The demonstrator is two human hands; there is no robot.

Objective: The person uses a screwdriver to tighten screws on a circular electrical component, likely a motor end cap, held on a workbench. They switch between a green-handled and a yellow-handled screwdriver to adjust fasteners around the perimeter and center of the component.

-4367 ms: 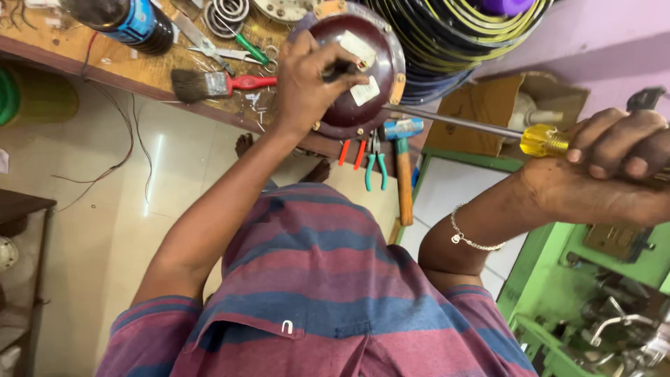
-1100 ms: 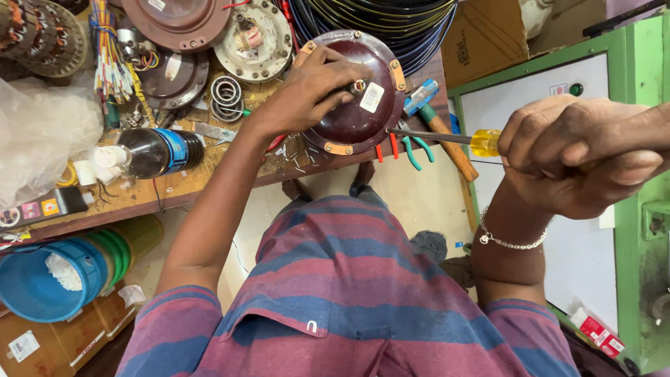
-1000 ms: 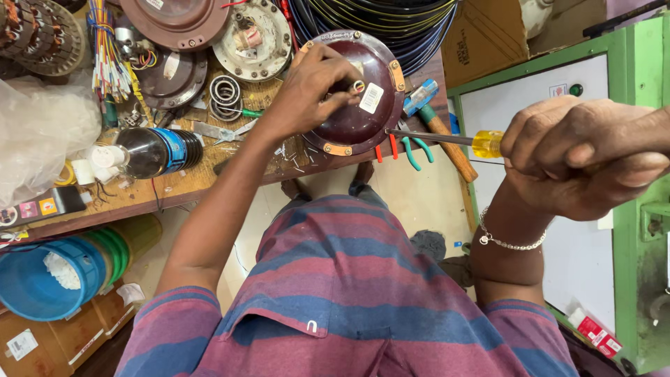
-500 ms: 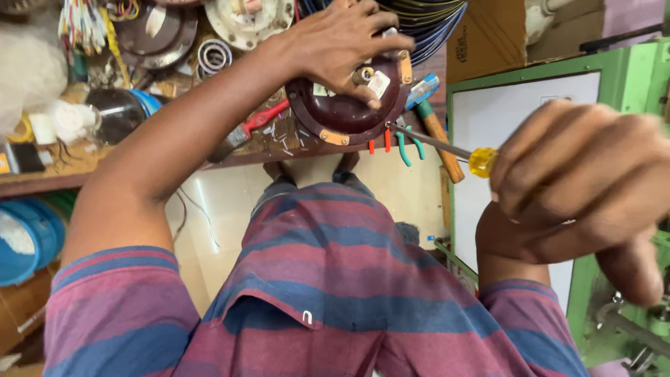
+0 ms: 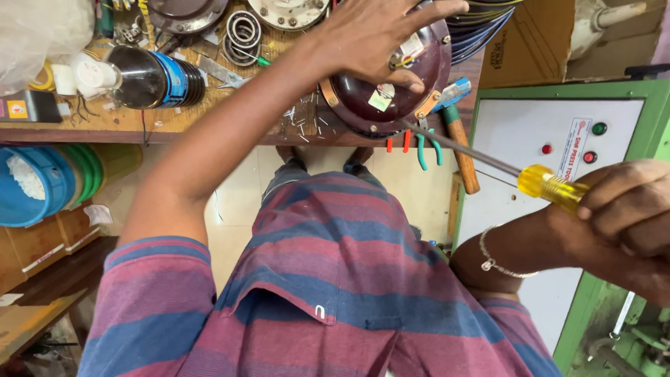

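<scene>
Here, my cluttered wooden worktop (image 5: 105, 126) runs along the top of my view, strewn with a dark bottle with a blue label (image 5: 150, 77), round metal bearing rings (image 5: 244, 28) and small bits of wire. Below it lies a pale tiled floor (image 5: 237, 202); a green cabinet with a white panel and 3 round buttons (image 5: 530, 139) stands to my right, blue and green plastic tubs (image 5: 49, 181) to my left. The round maroon metal motor housing (image 5: 391, 77) sits at the worktop's front edge, glossy, with paper stickers. My left hand (image 5: 377, 35) rests on it, fingers spread. My right hand (image 5: 621, 216) has its fingers wrapped tight around the long yellow-handled screwdriver (image 5: 488, 164), whose tip reaches the housing's lower rim.
</scene>
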